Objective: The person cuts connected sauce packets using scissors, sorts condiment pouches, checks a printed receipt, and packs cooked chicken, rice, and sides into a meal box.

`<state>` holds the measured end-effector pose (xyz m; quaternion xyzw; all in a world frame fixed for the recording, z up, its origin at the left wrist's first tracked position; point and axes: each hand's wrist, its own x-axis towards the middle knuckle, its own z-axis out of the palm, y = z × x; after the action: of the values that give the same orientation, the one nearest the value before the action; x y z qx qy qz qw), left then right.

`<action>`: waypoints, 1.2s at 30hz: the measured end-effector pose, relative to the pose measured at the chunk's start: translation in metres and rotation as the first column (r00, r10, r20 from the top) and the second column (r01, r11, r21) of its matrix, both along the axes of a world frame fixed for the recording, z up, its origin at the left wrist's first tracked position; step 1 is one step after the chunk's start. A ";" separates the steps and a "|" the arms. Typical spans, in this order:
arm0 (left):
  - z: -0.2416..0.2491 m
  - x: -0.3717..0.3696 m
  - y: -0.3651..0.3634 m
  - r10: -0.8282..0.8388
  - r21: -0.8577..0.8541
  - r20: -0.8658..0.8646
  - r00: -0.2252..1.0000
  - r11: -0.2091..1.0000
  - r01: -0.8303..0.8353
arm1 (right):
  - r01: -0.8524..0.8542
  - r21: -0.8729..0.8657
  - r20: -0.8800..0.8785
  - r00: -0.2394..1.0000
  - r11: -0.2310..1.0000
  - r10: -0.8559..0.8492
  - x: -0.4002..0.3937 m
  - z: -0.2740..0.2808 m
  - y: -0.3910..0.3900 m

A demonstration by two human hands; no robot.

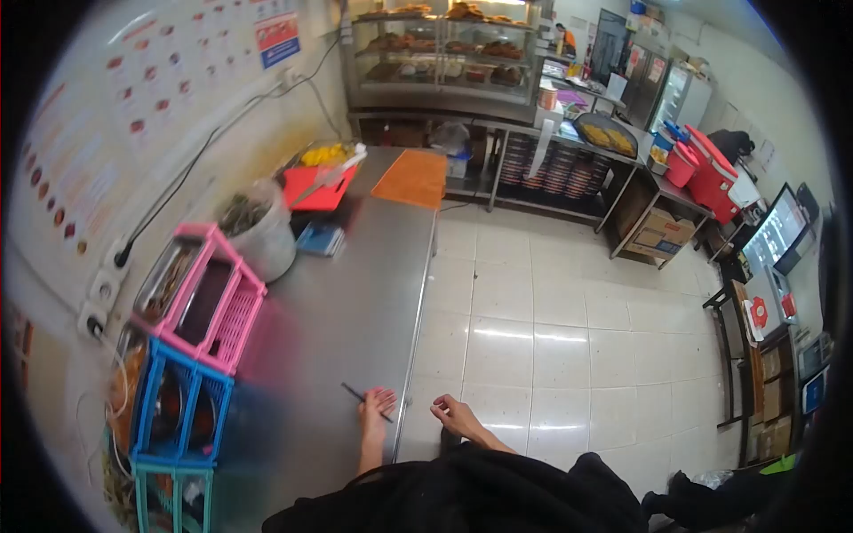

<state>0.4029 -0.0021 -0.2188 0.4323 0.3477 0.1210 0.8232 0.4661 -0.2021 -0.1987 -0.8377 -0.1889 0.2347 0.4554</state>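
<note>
My left hand (378, 410) is turned palm up above the front right edge of the steel table (333, 306). It holds a thin black pen-like stick (354, 391) that runs slantwise across the palm and sticks out on both sides. To its right, past the table edge and over the floor, my right hand (457, 417) has its fingers curled in toward the thumb. Whether anything small is between those fingers I cannot make out.
Pink (218, 298), blue (182, 400) and teal (173, 497) plastic racks line the wall side. Beyond them stand a white bucket (269, 233), a red cutting board (333, 191) and an orange cloth (410, 178). A glass food cabinet (440, 58) is at the back.
</note>
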 end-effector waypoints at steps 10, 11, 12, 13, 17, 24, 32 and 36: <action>0.002 0.089 0.050 0.271 0.069 -0.139 0.952 0.962 -0.264 | -0.288 0.152 0.194 0.947 0.945 0.258 0.206 0.059 0.071; 0.001 0.097 0.053 0.244 0.109 -0.182 0.953 0.968 -0.227 | -0.307 0.166 0.173 0.945 0.937 0.279 0.220 0.059 0.086; -0.003 0.114 0.058 0.218 0.146 -0.222 0.950 0.971 -0.189 | -0.362 0.165 0.191 0.924 0.917 0.331 0.234 0.053 0.101; -0.005 0.138 0.061 0.242 0.194 -0.310 0.919 0.963 -0.188 | -0.417 0.162 0.207 0.900 0.894 0.383 0.248 0.045 0.115; -0.035 0.240 0.076 0.374 0.688 -0.470 0.800 0.723 0.066 | -0.444 0.103 0.191 0.887 0.890 0.421 0.312 0.012 0.139; 0.002 0.433 0.103 0.606 0.696 -0.687 0.402 0.390 0.602 | 0.024 -0.219 0.089 0.996 0.975 -0.004 0.474 -0.044 0.026; 0.012 0.678 0.029 -0.039 0.984 -0.158 0.987 0.081 0.161 | 0.823 -0.169 0.041 0.556 0.543 -0.830 0.606 -0.042 -0.145; 0.023 0.843 -0.050 -0.414 0.965 -0.096 0.905 0.185 0.187 | 0.900 0.020 -0.055 0.436 0.435 -0.898 0.712 -0.084 -0.190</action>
<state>1.2462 -0.0518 -0.1958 0.8872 0.0304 0.1823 0.4227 1.1776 -0.3922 -0.2831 -0.7950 0.2875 -0.0323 0.5333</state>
